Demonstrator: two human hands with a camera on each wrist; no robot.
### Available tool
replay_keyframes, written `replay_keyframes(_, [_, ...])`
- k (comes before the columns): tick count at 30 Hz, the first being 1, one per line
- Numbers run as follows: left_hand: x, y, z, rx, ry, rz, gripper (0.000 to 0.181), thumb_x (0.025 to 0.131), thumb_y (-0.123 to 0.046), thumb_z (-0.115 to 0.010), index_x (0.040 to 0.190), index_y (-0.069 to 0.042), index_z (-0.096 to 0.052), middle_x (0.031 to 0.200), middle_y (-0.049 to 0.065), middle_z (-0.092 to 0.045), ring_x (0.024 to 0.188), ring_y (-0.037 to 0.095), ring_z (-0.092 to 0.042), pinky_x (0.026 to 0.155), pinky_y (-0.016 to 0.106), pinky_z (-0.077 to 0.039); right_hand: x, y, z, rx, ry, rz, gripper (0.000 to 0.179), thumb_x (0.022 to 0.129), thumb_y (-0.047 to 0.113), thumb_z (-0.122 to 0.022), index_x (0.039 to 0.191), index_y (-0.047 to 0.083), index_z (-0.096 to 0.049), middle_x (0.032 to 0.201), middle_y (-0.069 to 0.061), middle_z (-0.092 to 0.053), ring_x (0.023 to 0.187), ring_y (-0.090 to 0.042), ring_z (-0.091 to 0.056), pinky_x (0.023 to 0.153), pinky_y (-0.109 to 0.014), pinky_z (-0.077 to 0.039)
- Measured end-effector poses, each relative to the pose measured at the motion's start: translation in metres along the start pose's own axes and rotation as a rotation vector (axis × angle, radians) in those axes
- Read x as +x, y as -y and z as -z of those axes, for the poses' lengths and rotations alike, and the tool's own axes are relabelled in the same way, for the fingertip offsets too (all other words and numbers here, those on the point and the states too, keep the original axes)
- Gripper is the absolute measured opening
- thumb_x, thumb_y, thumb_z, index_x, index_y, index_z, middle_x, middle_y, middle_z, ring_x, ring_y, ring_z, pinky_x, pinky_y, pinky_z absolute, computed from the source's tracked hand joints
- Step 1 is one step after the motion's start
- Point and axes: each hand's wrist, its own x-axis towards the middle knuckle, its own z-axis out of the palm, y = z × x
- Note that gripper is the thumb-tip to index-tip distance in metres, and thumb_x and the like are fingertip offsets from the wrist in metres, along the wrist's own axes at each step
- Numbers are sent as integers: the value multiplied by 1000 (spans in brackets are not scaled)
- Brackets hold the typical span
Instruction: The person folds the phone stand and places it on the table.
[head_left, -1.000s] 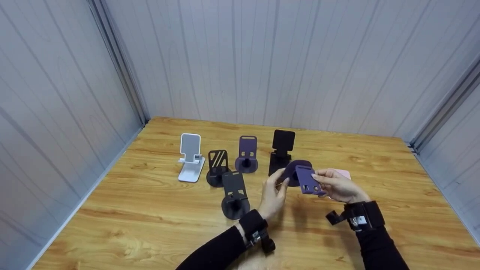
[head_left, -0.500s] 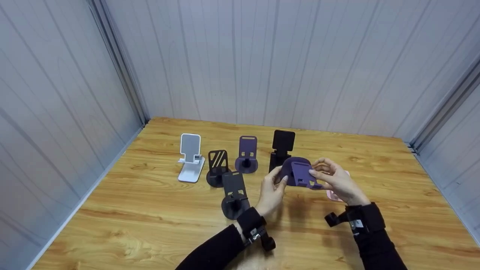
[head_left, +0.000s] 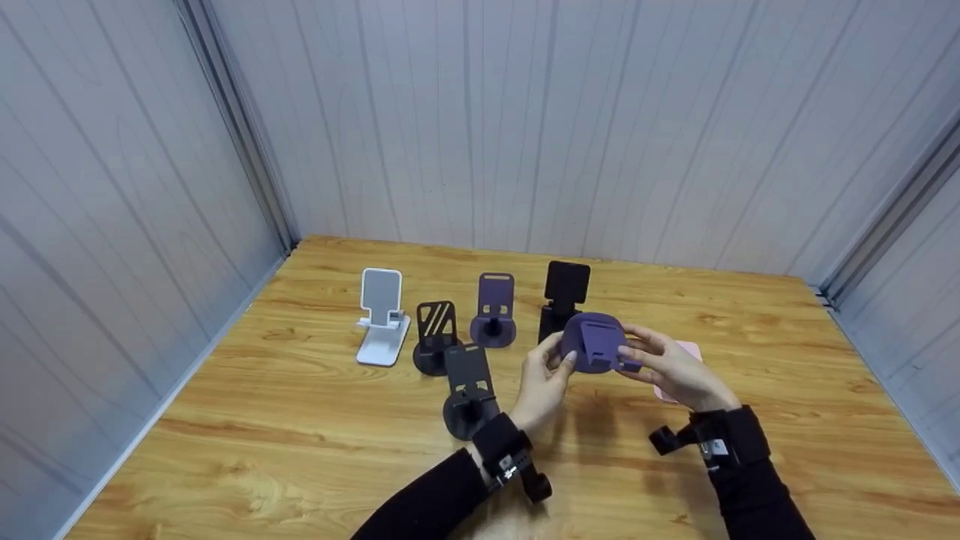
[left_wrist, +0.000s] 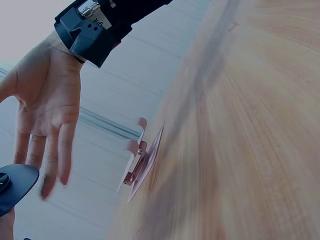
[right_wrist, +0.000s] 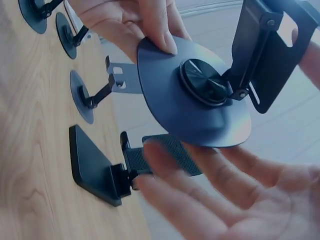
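Note:
Above the table, my left hand (head_left: 541, 394) grips a purple phone stand (head_left: 598, 339) by the edge of its round base. The stand's slotted plate is folded forward over the base and faces me. My right hand (head_left: 681, 371) is at the stand's right side, with its thumb against the plate near the lip. In the right wrist view, the fingers of the right hand (right_wrist: 240, 192) reach out straight beneath the base (right_wrist: 165, 95), the nearer ones blurred. The left wrist view shows that palm (left_wrist: 52, 95) flat and its fingers extended beside the base (left_wrist: 19, 182).
Behind the held stand is a black stand (head_left: 567, 282); a second purple stand (head_left: 496, 294) is left of it. Further left are two round-based black stands (head_left: 436, 324) and a white stand (head_left: 382, 289). A pink stand (head_left: 689, 350) sits behind my right hand.
The plate has swung from sticking out toward my right hand to lying nearer the base. The right fingers have loosened from its edge and straightened; the left grip is unchanged.

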Motion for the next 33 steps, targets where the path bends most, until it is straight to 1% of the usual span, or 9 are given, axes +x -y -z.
replay_keyframes(4, [2, -1, 0, -1, 3, 1, 32, 101, 16, -55, 133, 20, -59, 124, 35, -68, 111, 41, -71, 90, 21, -59, -1, 1, -2, 42, -10, 11, 60, 106, 11, -64, 154, -10, -35, 126, -4, -63, 111, -12, -68, 100, -30, -60])
replay_keyframes(7, [3, -3, 0, -2, 3, 12, 32, 100, 16, -55, 132, 20, -60, 122, 35, -69, 108, 42, -72, 87, 19, -58, -2, 2, -2, 50, -7, 15, 56, 105, 8, -66, 149, -10, -38, 123, -6, -62, 108, -13, -69, 98, -30, -61])
replay_keyframes(11, [2, -4, 0, -4, 11, 31, 32, 100, 17, -55, 131, 20, -60, 122, 36, -69, 107, 44, -73, 85, 19, -58, -4, 3, -2, 1, -5, 14, 68, 104, 9, -67, 153, -19, -28, 126, -9, -59, 109, -12, -68, 98, -28, -60])
replay_keyframes(15, [2, -4, 0, 6, 19, 50, 32, 100, 15, -57, 132, 20, -60, 120, 34, -70, 102, 40, -75, 78, 19, -58, -4, 4, -3, -69, -27, -6, 82, 103, 10, -70, 156, -22, -17, 139, -23, -53, 110, -11, -68, 97, -27, -60])
replay_keyframes(19, [1, -6, 0, -9, 18, 95, 34, 101, 15, -57, 134, 20, -59, 120, 34, -70, 101, 34, -75, 79, 20, -59, -2, 3, -3, -123, -40, -19, 84, 101, 9, -72, 157, -21, -17, 146, -32, -49, 110, -12, -68, 97, -27, -60])
replay_keyframes(22, [0, -8, -1, -64, 38, 140, 34, 102, 14, -54, 135, 21, -57, 122, 33, -69, 102, 26, -74, 87, 24, -61, -2, 2, -2, -164, -49, -10, 81, 100, 7, -73, 157, -21, -22, 140, -27, -57, 110, -13, -68, 96, -28, -61])
replay_keyframes(27, [2, -15, -2, -159, 85, 246, 35, 109, -2, -51, 136, 17, -57, 113, 15, -73, 96, 11, -68, 90, 29, -62, -2, 2, 0, -243, -70, 15, 77, 97, 7, -77, 153, -21, -33, 126, -17, -69, 103, -12, -71, 92, -28, -62])
replay_keyframes(29, [2, -18, -2, -160, 102, 269, 35, 109, -7, -55, 136, 14, -58, 113, 13, -73, 97, 11, -69, 91, 29, -61, -2, 2, 1, -259, -71, 22, 76, 96, 6, -78, 152, -21, -35, 122, -16, -71, 102, -12, -73, 91, -28, -62])
replay_keyframes(33, [2, -22, 0, -139, 130, 264, 36, 104, -3, -65, 136, 12, -59, 120, 20, -73, 104, 17, -73, 94, 31, -62, -3, 2, -1, -266, -68, 33, 76, 94, 6, -80, 151, -21, -36, 117, -15, -73, 100, -13, -73, 90, -28, -63])
